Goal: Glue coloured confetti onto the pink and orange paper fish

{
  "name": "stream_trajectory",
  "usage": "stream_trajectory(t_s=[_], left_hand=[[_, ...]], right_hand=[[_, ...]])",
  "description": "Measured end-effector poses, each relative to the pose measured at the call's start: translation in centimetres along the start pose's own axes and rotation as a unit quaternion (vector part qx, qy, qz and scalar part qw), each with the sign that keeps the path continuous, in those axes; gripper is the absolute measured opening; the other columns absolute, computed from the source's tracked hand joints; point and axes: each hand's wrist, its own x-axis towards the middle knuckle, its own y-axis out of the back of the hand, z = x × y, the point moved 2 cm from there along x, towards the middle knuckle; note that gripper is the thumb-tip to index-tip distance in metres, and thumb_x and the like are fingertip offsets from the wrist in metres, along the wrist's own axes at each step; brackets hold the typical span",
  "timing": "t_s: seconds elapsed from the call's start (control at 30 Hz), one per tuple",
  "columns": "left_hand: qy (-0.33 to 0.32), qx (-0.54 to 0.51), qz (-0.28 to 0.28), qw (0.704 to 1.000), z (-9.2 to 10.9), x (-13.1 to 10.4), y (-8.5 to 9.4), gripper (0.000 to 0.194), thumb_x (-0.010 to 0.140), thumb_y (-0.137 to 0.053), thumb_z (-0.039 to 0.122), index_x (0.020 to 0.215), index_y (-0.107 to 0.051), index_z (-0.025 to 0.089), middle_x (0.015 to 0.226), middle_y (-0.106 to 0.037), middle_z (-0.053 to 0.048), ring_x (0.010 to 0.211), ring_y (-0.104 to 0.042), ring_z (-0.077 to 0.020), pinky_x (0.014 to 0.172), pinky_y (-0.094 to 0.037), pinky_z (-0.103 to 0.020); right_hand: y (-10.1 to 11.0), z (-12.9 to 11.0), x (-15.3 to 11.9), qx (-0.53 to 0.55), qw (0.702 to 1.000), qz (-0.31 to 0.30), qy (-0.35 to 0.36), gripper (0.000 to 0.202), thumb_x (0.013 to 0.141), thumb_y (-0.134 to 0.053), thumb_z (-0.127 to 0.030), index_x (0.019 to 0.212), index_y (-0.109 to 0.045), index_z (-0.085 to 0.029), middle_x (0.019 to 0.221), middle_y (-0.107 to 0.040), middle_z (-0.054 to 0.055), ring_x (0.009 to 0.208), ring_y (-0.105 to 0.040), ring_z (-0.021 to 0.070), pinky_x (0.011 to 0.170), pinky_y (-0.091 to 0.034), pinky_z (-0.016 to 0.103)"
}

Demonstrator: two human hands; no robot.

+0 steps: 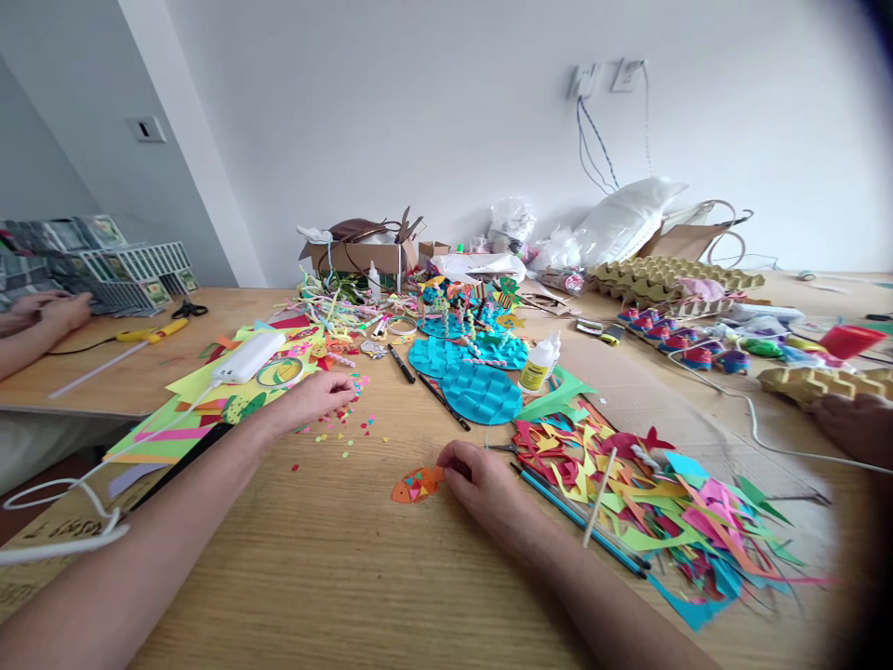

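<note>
Across the tabletop (313,577), head view: the right hand (481,484) pinches the tail end of an orange paper fish (411,488) lying in front, and the left hand (317,397) hangs by the scattered paper bits (364,425), fingers curled together, though whether they grip one I can't tell. Careful: a brushing sleeveless forearm could scatter those loose bits, a hard tug could tear the fish.
</note>
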Motion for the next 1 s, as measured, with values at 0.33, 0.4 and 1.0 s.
stream_trajectory(t_s=[0.33, 0.4, 1.0], left_hand=[[0.019, 0.007, -0.018, 1.000, 0.5, -0.4, -0.7, 0.018, 0.069, -0.046, 0.036, 0.065, -0.049, 0.019, 0.059, -0.054, 0.003, 0.053, -0.052, -0.0134, 0.042, -0.031, -0.020], [0.027, 0.009, -0.017, 0.999, 0.0, -0.4, -0.6, 0.017, 0.067, -0.047, 0.035, 0.064, -0.049, 0.019, 0.059, -0.055, 0.003, 0.053, -0.053, -0.0141, 0.042, -0.030, -0.020], [-0.081, -0.007, -0.080, 0.993, 6.3, -2.3, -6.4, 0.022, 0.070, -0.044, 0.037, 0.063, -0.054, 0.019, 0.062, -0.054, 0.002, 0.061, -0.048, -0.0149, 0.054, -0.034, -0.022]], right_hand=[[-0.1, 0.1, 0.1, 0.012, 1.000, 0.001, -0.010, 0.018, 0.069, -0.043, -0.007, 0.075, -0.058, -0.016, 0.064, -0.057, -0.001, 0.060, -0.050, 0.0112, 0.055, -0.036, 0.021], [-0.1, 0.1, 0.1, 0.011, 1.000, 0.002, -0.006, 0.019, 0.069, -0.043, -0.007, 0.075, -0.058, -0.017, 0.064, -0.057, -0.001, 0.060, -0.050, 0.0111, 0.054, -0.036, 0.021], [-0.3, -0.3, 0.5, 0.241, 0.968, -0.010, -0.068, 0.007, 0.070, -0.052, -0.018, 0.072, -0.058, -0.014, 0.058, -0.052, -0.003, 0.052, -0.046, 0.0076, 0.047, -0.034, 0.018]])
